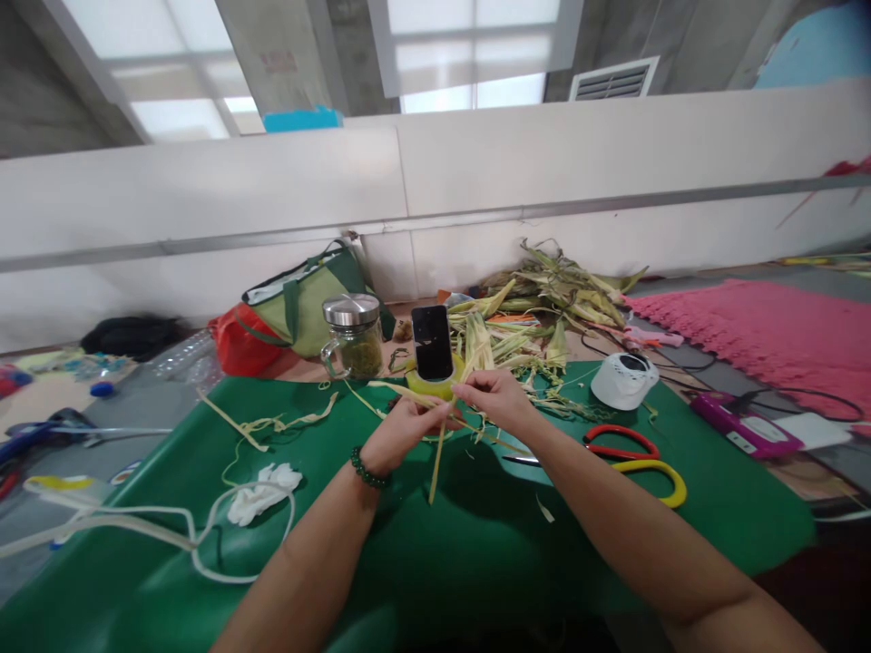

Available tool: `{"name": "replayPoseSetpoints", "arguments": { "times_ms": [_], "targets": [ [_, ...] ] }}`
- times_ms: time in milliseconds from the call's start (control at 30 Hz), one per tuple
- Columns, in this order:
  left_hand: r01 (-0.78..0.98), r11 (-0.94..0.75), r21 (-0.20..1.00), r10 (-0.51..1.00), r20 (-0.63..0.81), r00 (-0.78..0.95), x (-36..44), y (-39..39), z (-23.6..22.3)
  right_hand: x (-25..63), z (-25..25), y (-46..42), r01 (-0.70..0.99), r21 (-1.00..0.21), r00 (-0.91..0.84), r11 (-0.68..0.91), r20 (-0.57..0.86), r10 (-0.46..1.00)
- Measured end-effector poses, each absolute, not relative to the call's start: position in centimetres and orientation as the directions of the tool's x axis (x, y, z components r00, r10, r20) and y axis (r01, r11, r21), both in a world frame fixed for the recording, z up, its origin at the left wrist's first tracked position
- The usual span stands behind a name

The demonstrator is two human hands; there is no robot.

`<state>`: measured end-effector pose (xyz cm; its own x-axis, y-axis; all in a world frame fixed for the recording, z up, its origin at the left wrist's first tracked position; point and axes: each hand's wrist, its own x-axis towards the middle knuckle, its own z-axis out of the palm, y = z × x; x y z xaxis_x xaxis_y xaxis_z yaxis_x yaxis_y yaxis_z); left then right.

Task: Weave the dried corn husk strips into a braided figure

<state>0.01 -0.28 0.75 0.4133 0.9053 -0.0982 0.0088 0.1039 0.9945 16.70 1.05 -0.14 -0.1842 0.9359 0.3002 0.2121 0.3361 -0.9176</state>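
Note:
My left hand (408, 435), with a dark green bead bracelet (367, 468) on the wrist, pinches pale yellow corn husk strips (436, 470) over the green mat (442, 553). My right hand (495, 399) has its thumb and fingers closed on the strips just to the right. The strips cross between both hands, and one end hangs down toward the mat. Directly behind the hands, a phone (431, 341) stands upright against a yellow ring-shaped thing (425, 386). Scissors (622, 442) with red and yellow handle loops lie partly behind my right forearm.
Heaped corn husks (554, 281) lie at the back. A lidded glass mug (354, 340) stands by a green bag (309, 308). To the right are a white device (624, 381) and a purple power strip (745, 426). White cable (194, 544), crumpled tissue (264, 494) and loose strips (235, 422) lie left.

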Motion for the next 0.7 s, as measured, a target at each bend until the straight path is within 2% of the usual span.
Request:
{"name": "replayPoseSetpoints", "arguments": {
  "times_ms": [100, 200, 533, 700],
  "targets": [
    [-0.055, 0.232, 0.971, 0.887, -0.188, 0.423, -0.3, 0.0, 0.5, 16.7, -0.2, 1.2, 0.244, -0.909, -0.197, 0.339, 0.295, 0.935],
    [-0.097, 0.268, 0.958, 0.871, -0.198, 0.449, -0.5, 0.1, 0.6, 16.7, -0.1, 1.2, 0.243, -0.910, -0.173, 0.336, 0.300, 0.938],
    [-0.167, 0.220, 0.961, 0.920, -0.148, 0.363, 0.1, 0.1, 0.6, 16.7, -0.4, 1.4, 0.157, -0.951, -0.118, 0.267, 0.250, 0.961],
    [-0.117, 0.081, 0.990, 0.958, -0.045, 0.282, 0.3, -0.2, 0.7, 16.5, -1.1, 1.7, 0.105, -0.966, -0.111, 0.234, 0.223, 0.969]
  ]
}}
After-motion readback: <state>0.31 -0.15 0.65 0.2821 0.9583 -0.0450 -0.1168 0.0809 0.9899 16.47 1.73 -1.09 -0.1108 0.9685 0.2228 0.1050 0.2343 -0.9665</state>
